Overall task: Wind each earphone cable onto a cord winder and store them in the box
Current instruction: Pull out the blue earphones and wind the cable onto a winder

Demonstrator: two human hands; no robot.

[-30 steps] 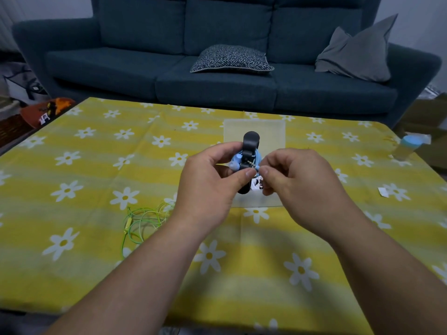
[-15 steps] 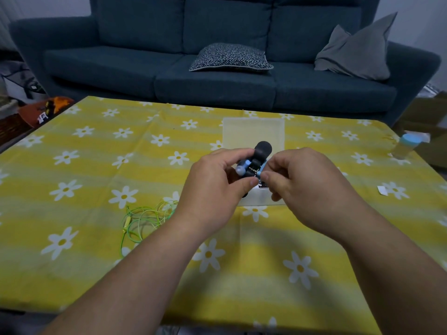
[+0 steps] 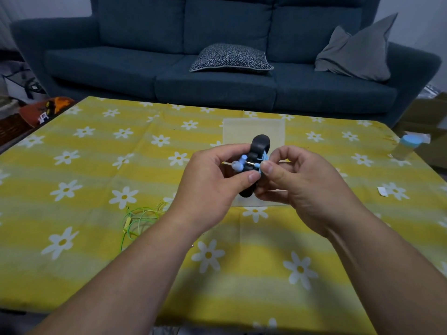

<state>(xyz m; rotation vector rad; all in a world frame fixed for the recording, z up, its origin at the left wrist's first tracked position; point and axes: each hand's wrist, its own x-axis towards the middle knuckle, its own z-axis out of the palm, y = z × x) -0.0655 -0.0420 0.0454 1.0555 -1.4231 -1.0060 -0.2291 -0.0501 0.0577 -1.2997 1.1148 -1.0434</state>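
The thin, limp pale-blue earphone cable (image 3: 262, 158), light and springy on the black plastic cord winder (image 3: 256, 151) pinched in the left hand (image 3: 212, 182) above the table's middle, is best held at its plug end, where the right hand (image 3: 297, 180) pinches it.

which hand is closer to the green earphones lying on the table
Left. The left hand is up and to the right of the green earphones; the right hand lies farther right.

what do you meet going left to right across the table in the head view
green earphones → left hand → black winder with the blue earphones → right hand → paper scrap → blue-capped bottle
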